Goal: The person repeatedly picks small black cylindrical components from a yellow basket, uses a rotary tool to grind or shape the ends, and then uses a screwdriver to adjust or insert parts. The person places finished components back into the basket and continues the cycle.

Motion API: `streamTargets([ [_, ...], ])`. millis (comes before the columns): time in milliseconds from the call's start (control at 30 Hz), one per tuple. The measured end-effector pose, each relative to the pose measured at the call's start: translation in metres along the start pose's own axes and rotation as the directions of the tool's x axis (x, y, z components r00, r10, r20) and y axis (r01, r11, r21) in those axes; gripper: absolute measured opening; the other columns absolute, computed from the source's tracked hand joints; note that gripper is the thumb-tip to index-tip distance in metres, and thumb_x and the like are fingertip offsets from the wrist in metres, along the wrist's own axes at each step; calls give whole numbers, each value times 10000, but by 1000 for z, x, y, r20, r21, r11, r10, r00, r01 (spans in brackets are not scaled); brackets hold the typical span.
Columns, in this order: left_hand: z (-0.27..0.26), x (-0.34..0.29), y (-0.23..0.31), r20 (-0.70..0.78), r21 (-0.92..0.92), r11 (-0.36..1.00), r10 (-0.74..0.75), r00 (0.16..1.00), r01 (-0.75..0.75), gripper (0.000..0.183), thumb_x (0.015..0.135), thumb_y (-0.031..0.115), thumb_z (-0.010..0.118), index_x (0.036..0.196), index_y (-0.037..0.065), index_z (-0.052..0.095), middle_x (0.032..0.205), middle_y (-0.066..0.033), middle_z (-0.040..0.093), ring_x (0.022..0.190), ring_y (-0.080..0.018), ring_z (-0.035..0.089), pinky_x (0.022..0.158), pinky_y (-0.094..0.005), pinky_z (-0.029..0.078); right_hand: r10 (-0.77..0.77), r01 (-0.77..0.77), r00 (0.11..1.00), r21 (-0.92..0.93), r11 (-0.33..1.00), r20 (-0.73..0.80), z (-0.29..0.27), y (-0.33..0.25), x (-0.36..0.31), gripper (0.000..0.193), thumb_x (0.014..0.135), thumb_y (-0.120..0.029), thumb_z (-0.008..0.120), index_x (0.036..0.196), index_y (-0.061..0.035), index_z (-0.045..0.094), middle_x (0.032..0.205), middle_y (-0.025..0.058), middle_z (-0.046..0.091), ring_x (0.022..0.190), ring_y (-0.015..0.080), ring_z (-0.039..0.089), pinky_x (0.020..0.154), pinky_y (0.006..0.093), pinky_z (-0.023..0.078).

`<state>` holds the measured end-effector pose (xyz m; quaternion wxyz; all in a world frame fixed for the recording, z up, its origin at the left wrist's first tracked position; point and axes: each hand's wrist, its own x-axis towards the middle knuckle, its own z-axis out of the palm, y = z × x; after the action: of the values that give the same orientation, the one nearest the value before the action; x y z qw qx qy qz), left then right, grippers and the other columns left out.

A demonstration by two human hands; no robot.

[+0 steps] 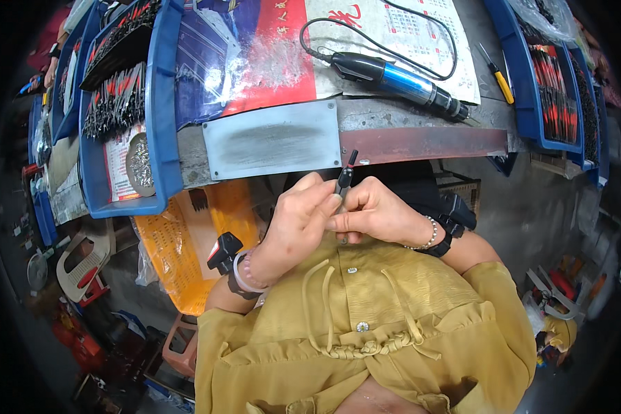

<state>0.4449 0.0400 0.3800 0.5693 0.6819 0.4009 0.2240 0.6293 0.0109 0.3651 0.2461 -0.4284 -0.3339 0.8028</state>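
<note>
In front of my chest, just off the bench edge, my left hand (302, 212) pinches a slim black piece with a red stripe near its pointed upper end (346, 177). It stands nearly upright between thumb and fingers; its exact kind I cannot make out. My right hand (381, 212) is closed close against the left, thumb and fingertips pressed together at the piece's lower part. Fingers cover that part, so whatever small thing the right hand grips there is hidden.
A pale metal plate (272, 140) lies along the bench edge. Behind it rests a blue-and-black electric screwdriver (400, 81) with a looped cable. A yellow-handled screwdriver (501, 84) lies right. Blue bins (165, 110) hold black-and-red pieces; a dish (140, 165) holds small metal parts.
</note>
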Motion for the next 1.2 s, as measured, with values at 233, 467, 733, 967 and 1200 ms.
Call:
streamTargets([
  [233,-1,-3,1,34,9,1000,1,999,-1,67,920,-19,556,952,-52,605,741,-90,440,639,-185,432,576,-294,369,38,-38,999,-16,999,33,-1,-1,-5,244,883,-133,714,716,38,666,664,52,660,561,79,619,519,212,489],
  [467,-4,-6,3,96,2,999,-34,995,34,125,899,-4,567,1012,-13,621,759,-138,470,641,-282,514,584,-354,422,93,-90,994,-60,994,55,-1,-4,-7,191,899,-102,702,769,38,709,685,72,683,567,84,636,523,206,503],
  [733,-4,-10,1,94,12,1000,-6,996,5,85,918,-7,574,987,-26,621,751,-102,453,645,-220,473,587,-311,399,115,-112,991,-49,992,63,2,-7,-10,250,886,-146,709,727,43,667,670,50,658,581,87,636,538,218,517],
  [967,-10,-13,-1,147,67,998,-3,989,-7,106,929,-5,575,1018,-21,630,747,-87,458,657,-196,465,597,-297,394,123,-114,987,-96,989,104,1,-8,-10,240,883,-145,710,739,42,666,676,44,657,582,91,634,532,218,504],
  [1200,1,-7,-6,17,-270,912,-315,949,308,192,908,28,643,1085,-45,655,808,-79,629,700,-111,592,661,-244,480,140,-153,983,113,982,115,-5,-3,1,208,877,-138,703,759,31,683,693,65,674,585,100,636,536,216,501],
])
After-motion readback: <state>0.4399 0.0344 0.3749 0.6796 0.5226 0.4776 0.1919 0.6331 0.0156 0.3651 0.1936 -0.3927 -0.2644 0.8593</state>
